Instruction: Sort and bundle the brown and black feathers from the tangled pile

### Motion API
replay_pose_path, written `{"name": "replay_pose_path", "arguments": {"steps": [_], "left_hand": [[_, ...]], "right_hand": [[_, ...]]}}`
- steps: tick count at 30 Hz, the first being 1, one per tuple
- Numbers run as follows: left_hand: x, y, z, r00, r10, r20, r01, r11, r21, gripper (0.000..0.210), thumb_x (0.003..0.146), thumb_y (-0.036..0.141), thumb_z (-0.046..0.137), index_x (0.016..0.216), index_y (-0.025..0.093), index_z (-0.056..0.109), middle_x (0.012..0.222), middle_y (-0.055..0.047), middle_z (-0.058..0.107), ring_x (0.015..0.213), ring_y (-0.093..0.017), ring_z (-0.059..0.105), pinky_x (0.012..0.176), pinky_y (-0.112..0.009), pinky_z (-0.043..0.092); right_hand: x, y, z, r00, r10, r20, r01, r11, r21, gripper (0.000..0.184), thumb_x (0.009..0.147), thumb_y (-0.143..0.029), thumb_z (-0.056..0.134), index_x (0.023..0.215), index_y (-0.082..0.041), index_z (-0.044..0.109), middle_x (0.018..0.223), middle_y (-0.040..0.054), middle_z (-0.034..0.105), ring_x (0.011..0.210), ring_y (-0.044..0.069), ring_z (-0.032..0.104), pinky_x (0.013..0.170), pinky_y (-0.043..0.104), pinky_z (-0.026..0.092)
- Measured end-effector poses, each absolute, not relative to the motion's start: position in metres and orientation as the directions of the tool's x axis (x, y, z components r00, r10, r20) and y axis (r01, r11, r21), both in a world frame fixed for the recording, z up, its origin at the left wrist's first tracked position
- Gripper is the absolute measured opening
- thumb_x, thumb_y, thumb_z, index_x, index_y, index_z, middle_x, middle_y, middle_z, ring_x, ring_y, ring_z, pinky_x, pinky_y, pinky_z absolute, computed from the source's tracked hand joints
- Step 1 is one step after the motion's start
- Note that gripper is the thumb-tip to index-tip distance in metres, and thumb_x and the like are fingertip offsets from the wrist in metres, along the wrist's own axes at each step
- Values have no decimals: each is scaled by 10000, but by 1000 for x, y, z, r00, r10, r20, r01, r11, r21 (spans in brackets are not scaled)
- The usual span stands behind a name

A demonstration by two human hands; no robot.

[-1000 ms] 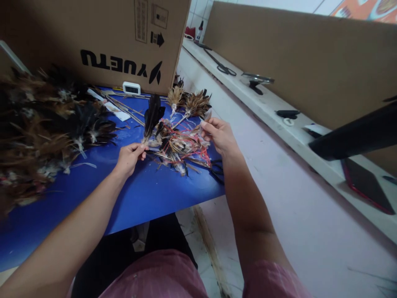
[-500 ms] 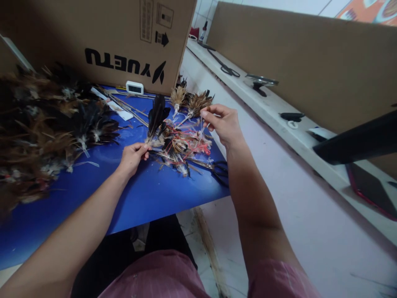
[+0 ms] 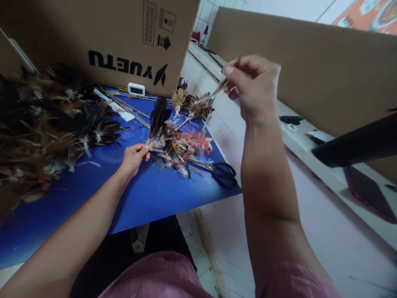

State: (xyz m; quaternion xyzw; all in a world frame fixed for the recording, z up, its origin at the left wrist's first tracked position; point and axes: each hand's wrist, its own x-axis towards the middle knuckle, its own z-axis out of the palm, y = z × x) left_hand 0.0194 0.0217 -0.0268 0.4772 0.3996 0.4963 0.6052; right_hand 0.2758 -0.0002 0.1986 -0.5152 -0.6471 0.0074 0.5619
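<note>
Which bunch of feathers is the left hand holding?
The long black feather bunch, pinched at its pale base by the left hand. The tan feather bunches lie farther back; the brown-and-black feather heap lies left.

Left grip (image 3: pixel 135 158) pinched, left forearm (image 3: pixel 93 207) slanting behind it. Right grip (image 3: pixel 252 87) higher, well apart, pinched too; right forearm (image 3: pixel 268 174) steep beneath.

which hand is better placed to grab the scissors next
Probably the right hand: the black-handled scissors lie with their grip end toward its side, while the left hand pinches black feathers. The right would first have to let go of the thin strand it holds.
</note>
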Motion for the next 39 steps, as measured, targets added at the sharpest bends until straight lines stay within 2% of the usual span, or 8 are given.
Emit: {"name": "replay_pose_path", "arguments": {"steps": [4,17,24,26,28,32,35,39], "left_hand": [[19,22,-27,191,982,-3,-209,44,977,168,706,286,706,690,119,696,487,-1,551,453,-82,469,474,-211,365],[19,20,-25,188,982,-12,-238,58,970,161,719,284,696,692,125,701,482,0,553,452,-82,465,475,-213,363],[19,20,-25,201,979,-18,-253,70,965,208,699,326,715,695,120,694,477,3,547,440,-83,455,470,-218,353],[19,21,-25,206,978,-15,-250,67,966,205,697,326,717,696,122,694,479,3,548,441,-85,457,470,-218,355],[19,21,-25,204,979,-17,-231,66,971,196,704,321,715,694,126,694,478,3,547,442,-85,457,469,-217,357],[20,21,-25,206,978,-18,-235,68,970,184,720,305,711,691,125,697,481,0,546,449,-83,462,473,-212,364],[20,21,-26,211,977,-17,-236,68,969,172,722,295,709,683,127,697,481,0,545,452,-84,463,475,-211,366],[19,21,-27,213,977,-10,-206,55,977,180,719,311,709,689,134,701,480,0,547,445,-86,457,470,-217,359]], "right_hand": [[264,1,226,208,631,747,652,480,-587,141,810,-156,675,699,-227,625,630,-11,600,488,105,560,369,225,333],[257,13,254,155,524,837,667,570,-481,119,817,-174,604,721,-221,656,700,-69,649,740,85,688,573,167,478],[286,20,191,106,721,685,691,442,-572,53,727,-163,747,728,-194,703,642,0,661,561,112,590,604,289,542],[295,18,161,44,809,586,752,359,-552,13,747,-168,715,751,-174,704,671,4,670,614,132,612,657,310,545],[300,12,133,-43,892,451,827,284,-484,73,757,-129,663,791,-159,720,740,23,693,702,161,640,723,326,540],[287,-10,92,-167,975,144,964,192,-184,345,712,2,571,986,-134,729,1060,105,690,987,231,635,918,362,492],[261,-26,77,-153,965,213,981,174,-88,350,811,-43,475,1045,-139,716,1252,140,612,1167,272,549,1000,408,440],[219,-37,64,-187,931,313,943,259,-209,361,874,-82,420,1069,-179,707,1229,87,648,1181,235,537,1043,398,399]]}}
